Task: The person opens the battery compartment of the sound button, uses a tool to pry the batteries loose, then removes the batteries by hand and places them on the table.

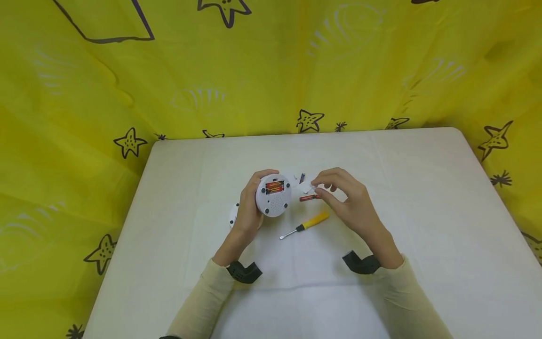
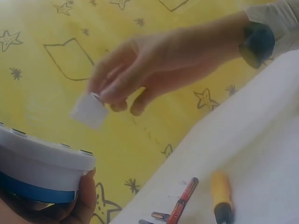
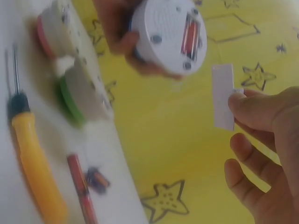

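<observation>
My left hand (image 1: 247,212) grips a round white device (image 1: 277,205), its underside with dark feet turned up. Red batteries (image 1: 274,187) sit in its uncovered battery compartment. A blue band (image 2: 35,189) runs round its edge in the left wrist view. To the right, my right hand (image 1: 351,200) pinches a small white battery cover (image 3: 223,98) by its tab between thumb and finger. The cover is held in the air, apart from the device. In the right wrist view, the other fingers of this hand are loosely bent.
A yellow-handled screwdriver (image 1: 313,221) lies on the white table (image 1: 423,212) between the hands. Loose red batteries (image 1: 309,197) lie behind it. Two more round devices, one pink-banded (image 3: 56,32) and one green-banded (image 3: 86,93), rest beyond the left forearm. A yellow patterned cloth (image 1: 262,66) hangs behind.
</observation>
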`<state>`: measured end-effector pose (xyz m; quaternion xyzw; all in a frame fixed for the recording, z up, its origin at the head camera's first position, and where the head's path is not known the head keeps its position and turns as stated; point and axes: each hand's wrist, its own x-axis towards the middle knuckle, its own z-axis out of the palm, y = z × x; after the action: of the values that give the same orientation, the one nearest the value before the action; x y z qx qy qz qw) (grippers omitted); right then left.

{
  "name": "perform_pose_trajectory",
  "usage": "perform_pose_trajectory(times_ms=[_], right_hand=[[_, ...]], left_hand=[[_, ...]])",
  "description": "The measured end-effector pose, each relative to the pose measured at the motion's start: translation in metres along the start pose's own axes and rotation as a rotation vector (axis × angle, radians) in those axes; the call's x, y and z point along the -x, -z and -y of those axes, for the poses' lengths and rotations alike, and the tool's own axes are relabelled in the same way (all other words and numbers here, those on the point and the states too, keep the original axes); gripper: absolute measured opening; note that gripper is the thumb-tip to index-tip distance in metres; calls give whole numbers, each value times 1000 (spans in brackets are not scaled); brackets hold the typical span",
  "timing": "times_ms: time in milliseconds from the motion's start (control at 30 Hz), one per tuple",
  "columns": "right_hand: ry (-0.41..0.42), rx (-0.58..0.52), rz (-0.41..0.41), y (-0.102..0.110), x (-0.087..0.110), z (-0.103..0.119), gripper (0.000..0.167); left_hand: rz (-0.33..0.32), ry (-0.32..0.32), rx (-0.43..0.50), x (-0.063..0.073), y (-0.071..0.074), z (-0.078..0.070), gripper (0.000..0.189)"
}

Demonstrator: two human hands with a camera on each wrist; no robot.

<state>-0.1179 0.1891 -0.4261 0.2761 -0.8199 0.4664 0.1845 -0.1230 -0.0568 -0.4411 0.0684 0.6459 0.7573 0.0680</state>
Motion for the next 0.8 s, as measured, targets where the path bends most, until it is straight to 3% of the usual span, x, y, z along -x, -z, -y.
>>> perform_pose_trajectory(times_ms=[167, 367, 633, 800], right_hand=[[33, 30, -20, 12, 2, -24, 33], [-1, 129, -11, 27, 9, -52, 35], [-161, 251, 94, 43, 23, -84, 24], [-267, 256, 180, 47, 28, -95, 18]], left_hand=[[-5, 16, 8, 0, -1, -1, 51], [-9, 16, 43, -1, -2, -1, 51], [-16, 30, 47, 0, -2, -1, 51], [-21, 35, 43, 0, -2, 0, 51]])
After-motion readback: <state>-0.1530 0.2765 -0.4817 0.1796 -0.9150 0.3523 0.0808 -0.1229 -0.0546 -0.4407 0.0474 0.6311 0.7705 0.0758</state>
